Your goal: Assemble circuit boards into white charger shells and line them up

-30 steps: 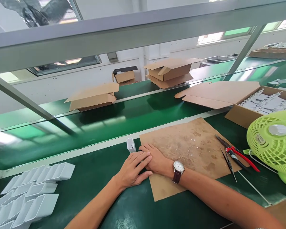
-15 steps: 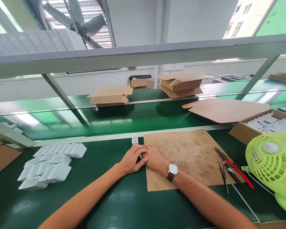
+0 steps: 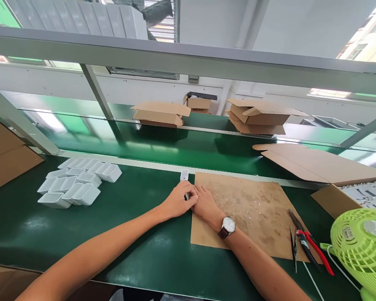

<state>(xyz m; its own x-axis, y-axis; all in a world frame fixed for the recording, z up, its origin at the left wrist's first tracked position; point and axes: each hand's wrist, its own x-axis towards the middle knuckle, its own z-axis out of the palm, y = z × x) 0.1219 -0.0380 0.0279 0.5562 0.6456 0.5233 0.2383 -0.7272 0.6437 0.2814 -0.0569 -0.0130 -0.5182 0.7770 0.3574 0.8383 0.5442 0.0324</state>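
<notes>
My left hand [image 3: 179, 200] and my right hand [image 3: 207, 205] are pressed together at the left edge of a brown cardboard sheet. The left fingers and thumb are curled inward, meeting the right fingers. A small pale piece shows in the gap of the left hand, but the hands hide most of it. Just beyond my fingertips is a small white plastic housing [image 3: 184, 174] with a dark slot. Whether it joins the piece between my hands, I cannot tell. Several white open plastic shells [image 3: 85, 195] stand in rows to the left.
The cardboard sheet [image 3: 238, 213] carries stains and specks. Red-and-black pliers [image 3: 310, 242] and tweezers [image 3: 293, 246] lie at its right, near a green fan [image 3: 357, 251]. A carton of white parts [image 3: 368, 194] is behind the fan. Flat cartons [image 3: 260, 119] rest on the back shelf.
The camera view has tilted and swung left. My left fingers have curled more, with a gap showing between thumb and forefinger. Both hands stay together in the same place on the table.
</notes>
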